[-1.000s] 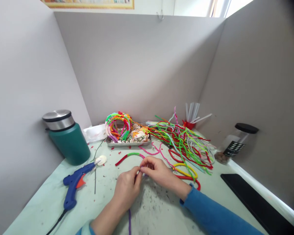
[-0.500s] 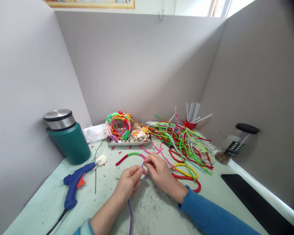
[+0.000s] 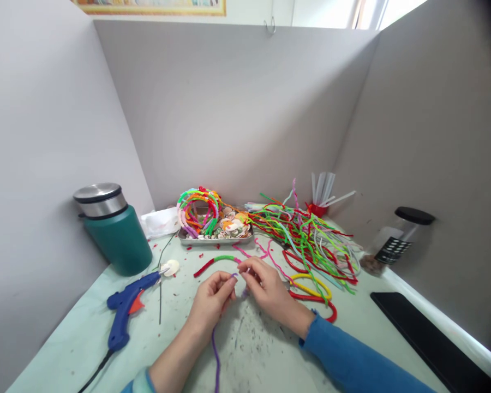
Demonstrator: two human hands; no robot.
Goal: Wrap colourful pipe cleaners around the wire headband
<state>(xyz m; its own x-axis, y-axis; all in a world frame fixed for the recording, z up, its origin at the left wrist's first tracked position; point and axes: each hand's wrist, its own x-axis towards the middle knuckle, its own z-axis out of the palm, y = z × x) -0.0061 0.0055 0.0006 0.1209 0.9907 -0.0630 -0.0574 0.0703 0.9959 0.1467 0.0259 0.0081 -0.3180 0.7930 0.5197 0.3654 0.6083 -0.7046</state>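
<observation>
Pinched in my left hand (image 3: 213,297) is a fuzzy purple pipe cleaner (image 3: 216,355), whose long tail hangs down toward the near table edge. My right hand (image 3: 265,286) is closed on the pink end of a curved, wrapped band, with a bit of purple below its fingers. The band (image 3: 217,258) runs from red through green to pink and curves away behind both hands. My fingertips are close together, and they hide where the purple strand meets the band.
At left lie a blue glue gun (image 3: 125,311) and a green bottle (image 3: 117,237). Behind are a metal tray (image 3: 216,242) with coiled bands and shells, and a pipe cleaner pile (image 3: 303,234). Scissors (image 3: 311,297) lie right of my hand; a black-lidded jar (image 3: 396,240) stands farther right.
My left hand has turned slightly and its fingertips have shifted up. The fingers of my right hand have loosened a little, and the purple tail swings slightly left.
</observation>
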